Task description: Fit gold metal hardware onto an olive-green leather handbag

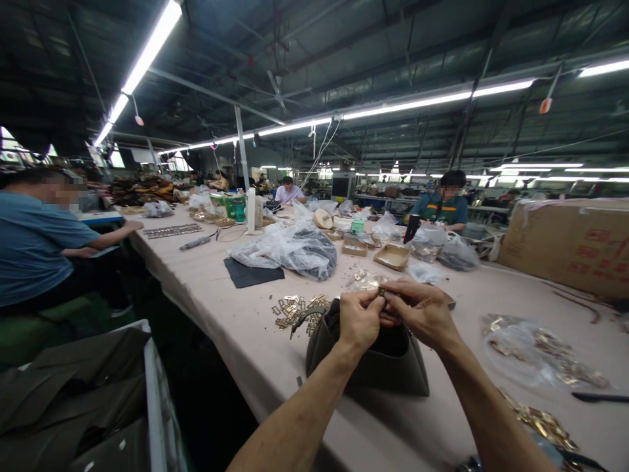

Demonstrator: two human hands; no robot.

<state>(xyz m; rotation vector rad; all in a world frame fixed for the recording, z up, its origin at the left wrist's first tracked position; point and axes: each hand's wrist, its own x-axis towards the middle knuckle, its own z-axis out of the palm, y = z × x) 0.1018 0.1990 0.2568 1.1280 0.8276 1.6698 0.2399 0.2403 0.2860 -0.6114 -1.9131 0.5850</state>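
Observation:
A dark grey-brown bag body [388,373] stands on the table in front of me, its top gaping. Above its opening, my left hand [361,318] and my right hand [421,309] meet, fingers pinched together. A small dark metal fitting [381,291] shows between the fingertips of both hands; its exact shape is too small to make out. A thin dark strap [301,321] sticks out at the bag's left side. Close by on the left lies a loose pile of metal buckles [289,308].
Behind the bag are a plastic-wrapped dark bundle [304,252], a dark cloth piece [250,272] and a cardboard tray [392,255]. Bagged metal parts [540,351] lie right. A crate [150,367] of dark pieces stands left. Co-workers sit around the table.

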